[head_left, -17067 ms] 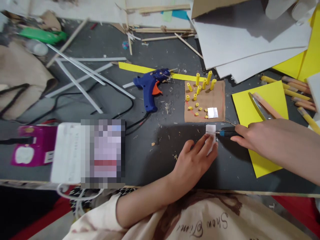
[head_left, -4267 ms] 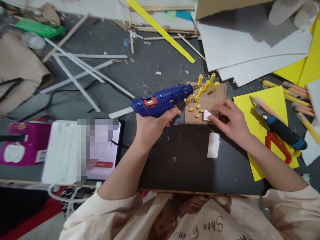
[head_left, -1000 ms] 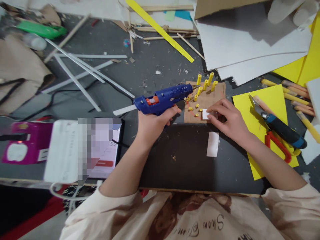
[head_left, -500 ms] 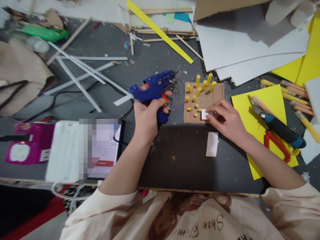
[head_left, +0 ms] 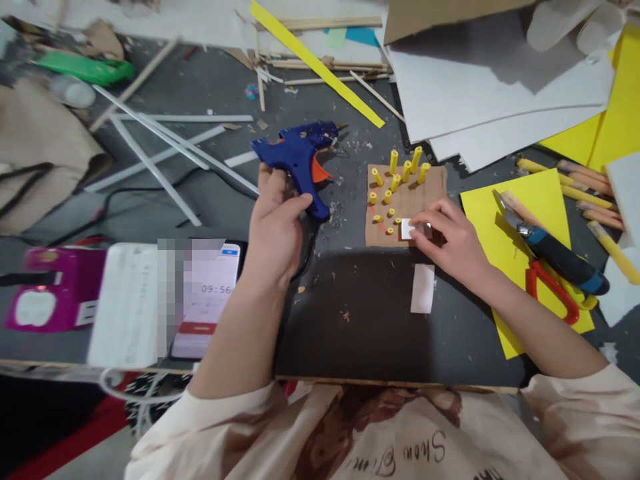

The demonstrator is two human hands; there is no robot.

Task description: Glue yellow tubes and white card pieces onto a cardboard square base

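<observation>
My left hand (head_left: pixel 277 223) is at the blue glue gun (head_left: pixel 300 150), its thumb against the handle and its fingers curled by the rear of the body. The gun's orange trigger shows uncovered, and its nozzle points to the upper right. My right hand (head_left: pixel 447 233) pinches a small white piece (head_left: pixel 407 229) at the lower edge of a brown cardboard square (head_left: pixel 435 183). Several yellow rolled-paper posts (head_left: pixel 395 181) of differing height stand on that square. Just below lies a white paper rectangle (head_left: pixel 423 289).
On the right, a utility knife (head_left: pixel 565 260) and red-handled scissors (head_left: pixel 550 293) rest on yellow paper (head_left: pixel 490 220). White glue sticks (head_left: pixel 155 173) and a black cord lie left. A phone (head_left: pixel 210 300) sits near the front edge; white boards (head_left: pixel 500 100) are stacked behind.
The glue gun has moved up and left and turned, with its handle and trigger now uncovered. My left hand has shifted left, its grip loosened. My right hand stays at the white piece.
</observation>
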